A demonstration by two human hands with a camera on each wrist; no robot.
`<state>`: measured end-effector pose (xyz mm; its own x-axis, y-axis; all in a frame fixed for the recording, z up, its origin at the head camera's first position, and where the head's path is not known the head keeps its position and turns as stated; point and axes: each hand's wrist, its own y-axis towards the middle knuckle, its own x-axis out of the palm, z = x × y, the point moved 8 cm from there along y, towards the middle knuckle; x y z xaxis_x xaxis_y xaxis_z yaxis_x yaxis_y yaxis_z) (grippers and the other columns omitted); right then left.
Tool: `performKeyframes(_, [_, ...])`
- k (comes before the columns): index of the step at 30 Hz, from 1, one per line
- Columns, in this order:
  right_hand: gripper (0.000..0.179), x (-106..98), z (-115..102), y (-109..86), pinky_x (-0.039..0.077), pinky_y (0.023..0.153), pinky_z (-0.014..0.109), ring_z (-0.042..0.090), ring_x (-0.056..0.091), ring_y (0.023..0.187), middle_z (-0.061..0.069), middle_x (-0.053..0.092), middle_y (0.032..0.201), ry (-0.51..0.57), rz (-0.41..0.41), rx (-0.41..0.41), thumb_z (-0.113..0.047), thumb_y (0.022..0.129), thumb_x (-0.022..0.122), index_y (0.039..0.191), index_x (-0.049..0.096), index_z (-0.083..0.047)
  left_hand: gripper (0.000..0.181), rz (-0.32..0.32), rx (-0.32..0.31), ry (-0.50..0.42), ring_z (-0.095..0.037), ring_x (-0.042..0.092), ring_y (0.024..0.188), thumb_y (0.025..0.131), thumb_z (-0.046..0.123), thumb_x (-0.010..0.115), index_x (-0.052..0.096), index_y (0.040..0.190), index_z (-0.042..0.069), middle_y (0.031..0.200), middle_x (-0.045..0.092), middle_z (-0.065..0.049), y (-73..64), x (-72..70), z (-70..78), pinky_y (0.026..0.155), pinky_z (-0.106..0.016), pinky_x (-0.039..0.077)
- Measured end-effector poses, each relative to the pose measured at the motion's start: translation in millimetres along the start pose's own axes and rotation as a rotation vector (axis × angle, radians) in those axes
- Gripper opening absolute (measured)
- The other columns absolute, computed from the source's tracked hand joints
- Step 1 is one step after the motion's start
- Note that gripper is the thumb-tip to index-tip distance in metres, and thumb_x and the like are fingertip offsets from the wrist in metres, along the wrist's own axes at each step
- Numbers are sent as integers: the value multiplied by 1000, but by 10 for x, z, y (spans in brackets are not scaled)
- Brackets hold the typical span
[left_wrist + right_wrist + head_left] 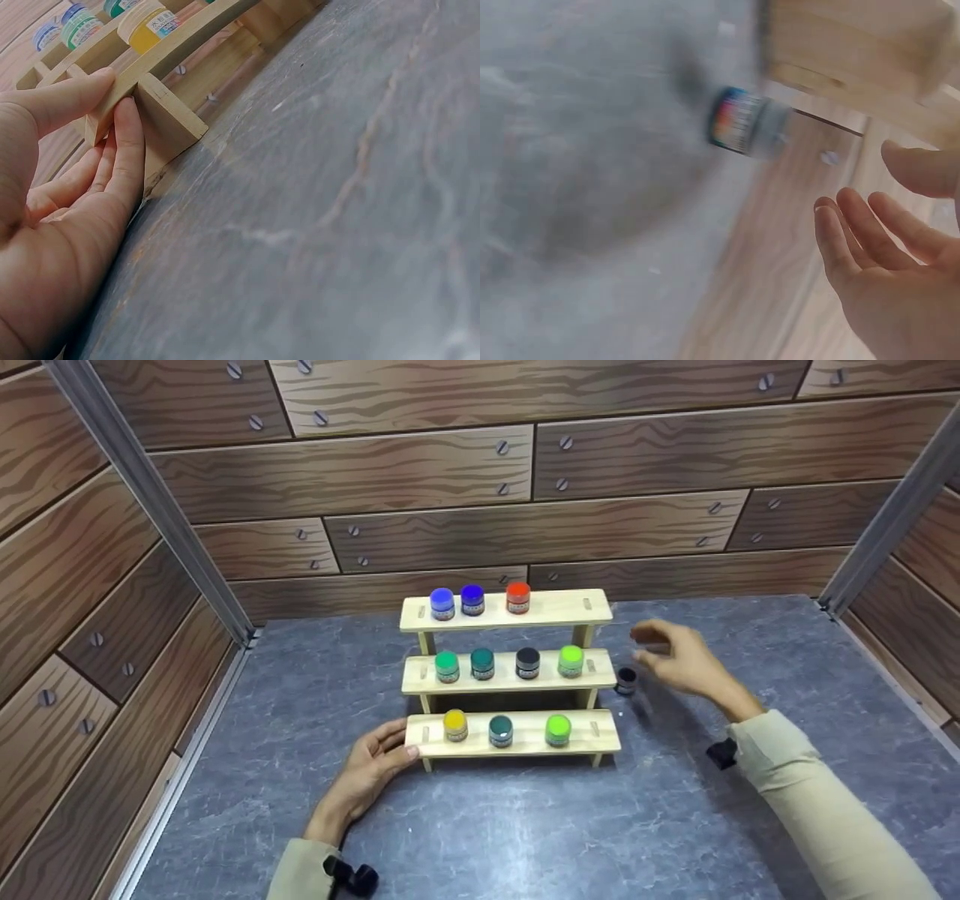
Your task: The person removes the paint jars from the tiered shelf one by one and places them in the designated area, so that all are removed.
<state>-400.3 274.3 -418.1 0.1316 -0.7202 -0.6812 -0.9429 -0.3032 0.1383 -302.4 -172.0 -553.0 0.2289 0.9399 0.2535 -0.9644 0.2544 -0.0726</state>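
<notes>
Back wall (427, 472): brown plank pattern, light and dark boards, slotted screw heads (502, 448). Left wall (75, 585) and right wall (930, 532) match. Grey metal posts in both back corners, left post (154, 495), right post (896, 510). Tabletop (315, 675): blue-grey, marbled, glare near front. Metal strip (182, 774) along its left edge.

- Head view: from above and in front of the three-tier wooden stand (505, 671), facing forward and down; farthest off, taking in the whole stand, the desk (495, 825) around it and the wood-print wall (450, 472) behind.
- Left wrist view: low, close to the stand's front left corner, tilted, left fingers (127, 150) near; shares the yellow paint jar (150, 26) with the head view.
- Right wrist view: right of the stand, strongly rolled, facing the wall; shares the dark paint jar (742, 124) beside the stand with the head view.
</notes>
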Motion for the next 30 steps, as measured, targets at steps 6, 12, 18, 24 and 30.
performKeyframes(6, [43, -260, -354, 43, 53, 112, 57, 49, 63, 128, 31, 62, 140, -6, 93, -55, -3, 101, 68, 141, 58, 8, 73, 2, 7, -9, -23, 64, 126, 98, 1, 70, 32, 159, -14, 156, 44, -34, -5, 1, 17, 109, -31, 56])
performKeyframes(12, [40, -338, -684, 156, 52, 112, 57, 46, 65, 126, 28, 65, 138, -18, 167, -133, -7, 101, 71, 138, 62, 6, 74, 1, 15, -14, -23, 64, 125, 97, 0, 70, 31, 158, -16, 155, 45, -34, -11, -7, 17, 109, -30, 56])
performKeyframes(18, [39, -237, -947, 290, 54, 111, 54, 44, 68, 121, 27, 68, 133, -3, 168, -193, -9, 101, 73, 135, 64, 7, 73, -3, 21, -14, -22, 65, 124, 97, -1, 69, 31, 158, -16, 152, 49, -31, -14, 6, 11, 109, -30, 56])
performKeyframes(24, [40, -109, -1135, 407, 56, 110, 54, 44, 68, 121, 28, 66, 136, 7, 133, -195, -11, 101, 73, 136, 64, 6, 74, -1, 21, -10, -21, 65, 123, 97, 1, 71, 32, 158, -15, 151, 50, -30, -13, 2, 6, 108, -30, 57])
performKeyframes(30, [41, 21, -1326, 541, 54, 113, 53, 45, 67, 125, 28, 67, 136, 7, 100, -210, -12, 100, 74, 136, 64, 6, 74, 1, 17, 1, -22, 64, 124, 97, 2, 71, 33, 158, -14, 151, 50, -30, -15, -7, 13, 108, -30, 57])
